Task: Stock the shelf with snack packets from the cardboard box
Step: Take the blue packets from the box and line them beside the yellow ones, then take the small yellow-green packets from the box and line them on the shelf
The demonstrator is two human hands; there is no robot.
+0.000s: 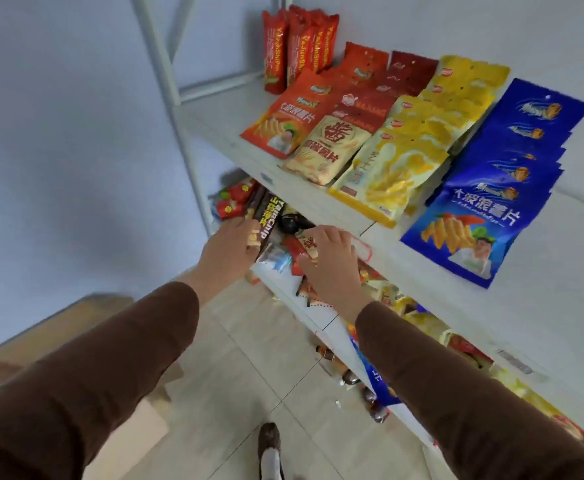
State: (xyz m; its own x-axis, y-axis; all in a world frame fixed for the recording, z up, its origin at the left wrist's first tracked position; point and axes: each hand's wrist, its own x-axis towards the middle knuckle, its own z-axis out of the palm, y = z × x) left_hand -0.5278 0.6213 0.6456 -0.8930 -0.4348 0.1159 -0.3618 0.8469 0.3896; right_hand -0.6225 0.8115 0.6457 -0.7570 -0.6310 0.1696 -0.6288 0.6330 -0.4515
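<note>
Both my hands reach under the top shelf board to the second shelf. My left hand grips a dark brown snack packet with yellow lettering, standing on edge at the shelf's left end. My right hand closes on a cream and red snack packet beside it. The cardboard box stands on the floor at the lower left, partly hidden behind my left sleeve; its inside is not visible.
On the top shelf lie rows of orange, cream, yellow and blue packets, with red upright packets at the back. Lower shelves hold mixed packets and dark bottles. A white upright post stands left. My shoe is on the tiled floor.
</note>
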